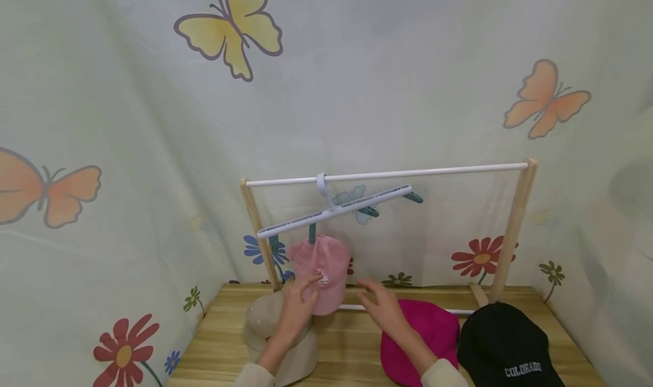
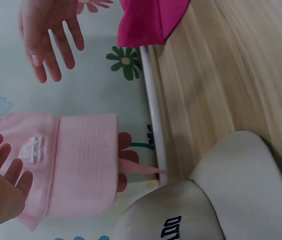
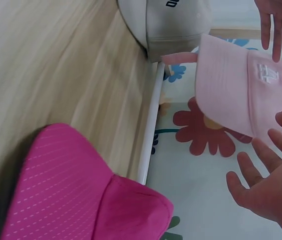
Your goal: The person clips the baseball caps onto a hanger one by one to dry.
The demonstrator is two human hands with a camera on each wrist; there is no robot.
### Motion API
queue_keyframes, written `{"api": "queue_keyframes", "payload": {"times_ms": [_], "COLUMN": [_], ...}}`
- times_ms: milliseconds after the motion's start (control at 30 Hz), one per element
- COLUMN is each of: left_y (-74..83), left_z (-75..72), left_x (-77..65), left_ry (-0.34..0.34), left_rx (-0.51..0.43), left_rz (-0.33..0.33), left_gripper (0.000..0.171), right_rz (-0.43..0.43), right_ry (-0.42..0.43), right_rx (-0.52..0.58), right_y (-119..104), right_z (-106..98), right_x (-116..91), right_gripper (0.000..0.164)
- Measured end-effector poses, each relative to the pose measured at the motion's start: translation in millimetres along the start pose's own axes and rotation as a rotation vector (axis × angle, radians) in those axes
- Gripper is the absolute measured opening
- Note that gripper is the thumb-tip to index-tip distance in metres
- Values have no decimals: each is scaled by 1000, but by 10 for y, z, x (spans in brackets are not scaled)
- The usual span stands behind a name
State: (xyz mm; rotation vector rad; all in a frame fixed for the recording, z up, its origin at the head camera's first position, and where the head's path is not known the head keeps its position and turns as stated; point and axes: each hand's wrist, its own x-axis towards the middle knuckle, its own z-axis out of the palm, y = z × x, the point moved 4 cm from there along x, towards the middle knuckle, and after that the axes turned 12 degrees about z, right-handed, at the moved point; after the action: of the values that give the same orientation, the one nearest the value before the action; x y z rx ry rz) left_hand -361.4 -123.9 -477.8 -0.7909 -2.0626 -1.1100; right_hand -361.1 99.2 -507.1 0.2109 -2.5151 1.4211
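A pink baseball cap (image 1: 331, 256) with a small white emblem hangs from a green clip (image 1: 312, 233) on a white hanger (image 1: 367, 201), its brim pointing down. My left hand (image 1: 297, 306) is at the cap's left front, fingers spread and loosely bent, overlapping it in the head view. To the cap's right is my right hand (image 1: 384, 307), apart from it, with fingers spread and nothing held. Both wrist views show bent, relaxed fingers on the left hand (image 2: 3, 192) and right hand (image 3: 278, 182). The hanger tilts, its left end lower.
A white rail (image 1: 433, 172) on wooden posts carries the hanger. More green clips (image 1: 414, 198) dangle from it. On the wooden table (image 1: 352, 347) lie a beige cap (image 1: 301, 364) at left, a magenta cap (image 1: 433, 322) and a black cap (image 1: 502, 336) at right. A printed curtain stands behind.
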Motion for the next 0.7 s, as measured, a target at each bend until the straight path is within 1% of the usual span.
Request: {"api": "queue_keyframes", "payload": {"times_ms": [67, 200, 233, 467, 567, 700], "left_y": [6, 29, 34, 33, 39, 38], "left_z": [27, 69, 79, 190, 235, 278], "left_x": [-35, -93, -106, -202, -234, -267], "left_ry": [-26, -71, -82, -133, -156, -188], "left_rx": [-24, -34, -34, -13, 14, 1], "left_rz": [-21, -66, -71, -40, -52, -103], "left_gripper": [33, 35, 35, 34, 31, 30], "right_rz": [7, 6, 9, -17, -40, -43], "right_ry": [-1, 9, 12, 38, 54, 63], "right_rx": [-13, -35, -39, -52, -50, -57], "right_y": [37, 86, 98, 162, 186, 219], "right_z": [-3, -18, -21, -39, -57, -75], "right_x": [-17, -54, -65, -136, -156, -169], "right_gripper": [32, 32, 32, 28, 29, 29]}}
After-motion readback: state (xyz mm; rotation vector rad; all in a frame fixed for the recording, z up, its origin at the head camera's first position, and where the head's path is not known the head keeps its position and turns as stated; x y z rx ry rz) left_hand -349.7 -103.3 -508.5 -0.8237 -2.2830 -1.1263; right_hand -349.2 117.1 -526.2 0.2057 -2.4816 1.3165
